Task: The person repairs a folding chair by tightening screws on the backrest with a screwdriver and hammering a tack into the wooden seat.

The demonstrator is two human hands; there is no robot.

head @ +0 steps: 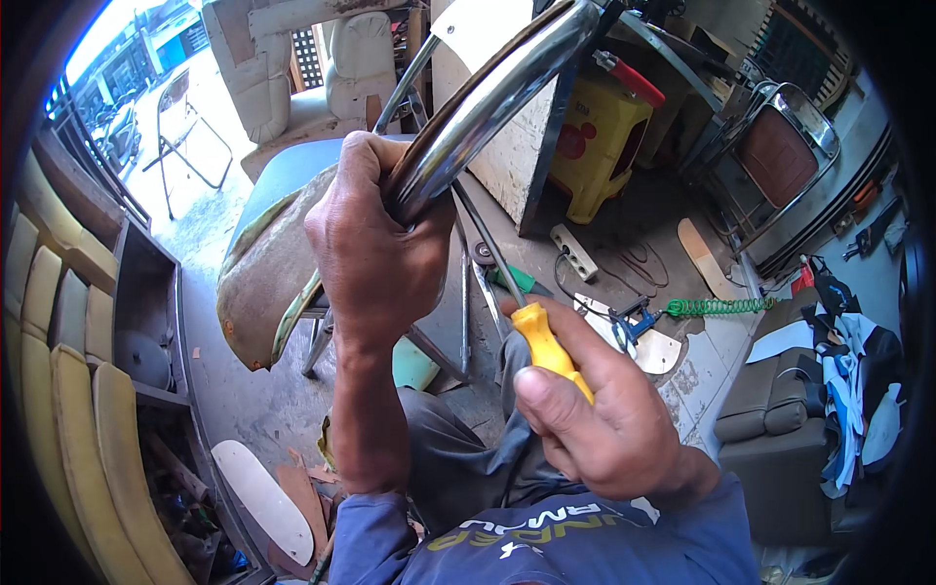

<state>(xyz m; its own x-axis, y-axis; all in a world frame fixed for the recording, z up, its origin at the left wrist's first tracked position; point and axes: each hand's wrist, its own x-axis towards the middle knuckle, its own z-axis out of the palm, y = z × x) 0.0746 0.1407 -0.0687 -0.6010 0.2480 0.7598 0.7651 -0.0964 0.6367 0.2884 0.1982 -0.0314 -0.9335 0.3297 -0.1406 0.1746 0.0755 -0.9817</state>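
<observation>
My left hand (387,241) is wrapped around a curved chrome tube frame (504,88) with a brown strip along its edge. The tube rises from the fist towards the upper right. A screwdriver (545,340) with a yellow handle sits in my right hand (607,417), thumb along the grip. Its shaft slants up and left to just beneath the chrome tube; the tip is hidden behind it, so contact cannot be told. Left of my left fist, a worn, stained pad (281,270) with a curled edge lies over a blue chair seat (292,164).
A yellow plastic stool (596,139) stands beyond a white panel. On the floor are a power strip (574,252), a blue air stapler (638,322) on a green coiled hose (720,307), and an angle grinder (512,278). Cushions (73,380) line the left; a dark sofa (775,453) is right.
</observation>
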